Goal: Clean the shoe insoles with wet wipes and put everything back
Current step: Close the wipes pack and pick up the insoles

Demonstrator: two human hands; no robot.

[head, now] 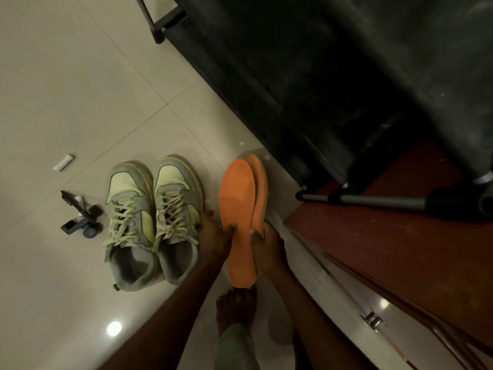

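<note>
Two orange insoles overlap above the floor tiles, the near insole [236, 198] in front and the second insole [261, 188] behind it to the right. My left hand [216, 236] grips the near insole's left edge, thumb across its face. My right hand [268, 248] holds the insoles from the right, with a bit of white wipe [252, 231] showing at its fingertips. A pair of grey and pale yellow sneakers [152, 220] stands side by side on the floor just left of my left hand, laces loose.
A black fabric shoe rack [320, 89] fills the upper right. A grey metal pole [373, 200] lies over a red-brown surface [386, 249] at right. A small white tube [63, 162] and dark small items [81, 217] lie on the floor at left. My bare foot [234, 308] is below the insoles.
</note>
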